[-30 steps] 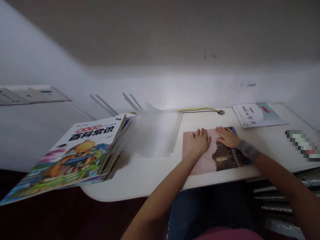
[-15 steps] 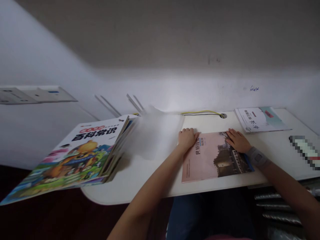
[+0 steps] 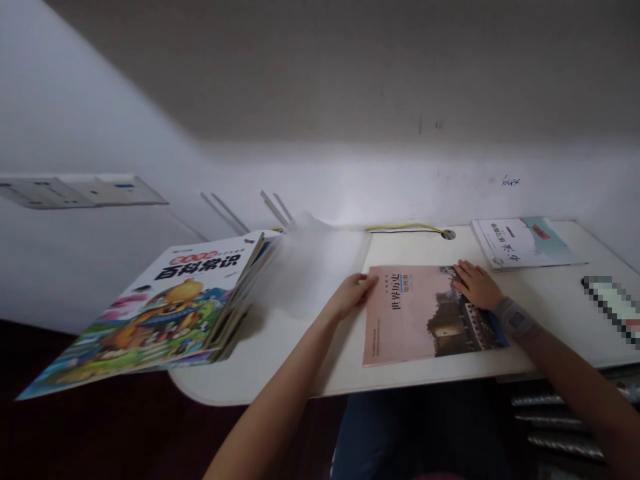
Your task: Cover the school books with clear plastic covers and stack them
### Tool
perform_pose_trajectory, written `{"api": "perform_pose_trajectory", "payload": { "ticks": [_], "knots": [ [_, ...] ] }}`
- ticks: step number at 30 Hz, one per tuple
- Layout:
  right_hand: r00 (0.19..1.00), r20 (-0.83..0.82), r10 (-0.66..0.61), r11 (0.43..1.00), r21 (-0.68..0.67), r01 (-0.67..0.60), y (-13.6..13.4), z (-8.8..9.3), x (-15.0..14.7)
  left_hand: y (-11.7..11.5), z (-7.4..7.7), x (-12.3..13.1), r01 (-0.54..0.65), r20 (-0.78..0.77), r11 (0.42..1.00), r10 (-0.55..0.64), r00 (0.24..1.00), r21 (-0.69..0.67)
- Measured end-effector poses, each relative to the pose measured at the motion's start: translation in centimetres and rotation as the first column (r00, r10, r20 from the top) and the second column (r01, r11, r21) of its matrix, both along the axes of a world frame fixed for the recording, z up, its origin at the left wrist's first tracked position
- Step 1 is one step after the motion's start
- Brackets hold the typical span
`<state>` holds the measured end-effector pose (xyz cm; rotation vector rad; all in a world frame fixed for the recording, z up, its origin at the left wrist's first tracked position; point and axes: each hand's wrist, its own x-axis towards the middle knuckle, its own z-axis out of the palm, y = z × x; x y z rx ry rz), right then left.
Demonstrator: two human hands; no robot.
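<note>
A pink history book [image 3: 410, 313] with a dark building photo lies flat on the white desk [image 3: 295, 353]. My left hand [image 3: 350, 295] is at the book's far left corner, fingers curled against its edge. My right hand [image 3: 477, 285], with a grey watch on the wrist, lies flat with fingers spread on the book's right part.
A large colourful picture book [image 3: 165, 313] tops a stack that overhangs the desk's left end. A blurred translucent sheet [image 3: 310, 267] lies beside it. A white and teal booklet [image 3: 525, 241] sits at the far right, near a yellow cable [image 3: 405, 228]. A wall rises behind.
My left hand slid from the middle of the pink book to its left edge, uncovering the title. My right hand moved slightly right on the cover.
</note>
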<state>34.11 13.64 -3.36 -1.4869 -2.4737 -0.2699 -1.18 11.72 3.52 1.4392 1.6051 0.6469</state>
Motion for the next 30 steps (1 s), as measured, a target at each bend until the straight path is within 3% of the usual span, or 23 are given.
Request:
{"api": "perform_pose_trajectory", "payload": {
  "ticks": [3,8,10,13,17,20,23,27,30],
  "knots": [
    [1.0,-0.011,-0.002,1.0,-0.014,0.002,-0.1,0.1,-0.2,-3.6,0.2,0.0,0.089,0.108,0.994,-0.082,0.991,-0.065],
    [0.968,-0.251,0.014,0.996,-0.077,-0.034,0.2,0.6,-0.4,-6.4,0.0,1.4,-0.048,0.128,0.982,0.025,0.991,0.183],
    [0.942,-0.335,-0.008,0.997,-0.078,-0.02,0.2,0.8,0.2,-6.6,0.0,1.5,-0.129,0.282,0.979,0.081,0.956,0.156],
    [0.91,-0.402,-0.105,0.994,-0.065,0.086,-0.8,0.7,2.0,-5.9,0.5,0.5,-0.259,0.541,0.965,0.203,0.816,0.028],
    [0.875,-0.454,-0.17,0.985,-0.061,0.16,-3.8,-0.1,3.5,-3.2,2.2,0.5,-0.31,0.68,0.949,0.261,0.685,-0.052],
    [0.9,-0.423,-0.108,0.994,-0.061,0.091,-5.5,-0.2,3.0,0.4,3.5,5.2,-0.263,0.757,0.963,0.216,0.617,-0.06],
    [0.946,-0.318,-0.056,0.998,-0.05,0.042,-5.9,0.3,1.9,4.5,3.7,13.3,-0.175,0.808,0.977,0.2,0.554,-0.122],
    [0.963,-0.261,-0.064,0.997,-0.048,0.053,-5.8,1.2,1.5,9.1,2.2,24.6,-0.074,0.795,0.981,0.189,0.577,-0.18],
    [0.964,-0.254,-0.081,0.996,-0.043,0.072,-5.7,1.5,1.5,11.5,0.7,30.5,-0.037,0.776,0.974,0.203,0.597,-0.225]
  ]
}}
